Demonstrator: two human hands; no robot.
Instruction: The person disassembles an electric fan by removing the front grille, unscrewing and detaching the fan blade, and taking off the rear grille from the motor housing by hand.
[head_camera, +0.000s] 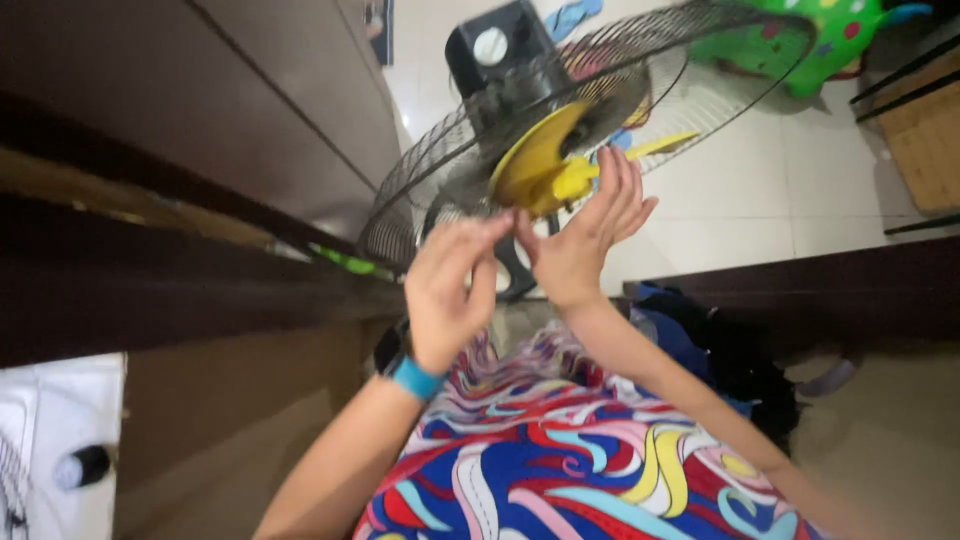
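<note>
A swirl-patterned garment (560, 460) fills the near foreground as a person reaches up to a standing fan (560, 130). The right hand (590, 230), fingers spread, presses the yellow blade hub (540, 165) behind the wire grille (420, 190); the left hand (450, 290), wearing a blue wristband (415, 378), hovers just beside it, fingers loosely curled, holding nothing.

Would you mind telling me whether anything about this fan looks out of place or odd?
Yes: the fan has only its rear wire guard; no front guard shows, leaving the yellow blade hub exposed. The right hand touches the hub; the left hand hovers just below.
</note>
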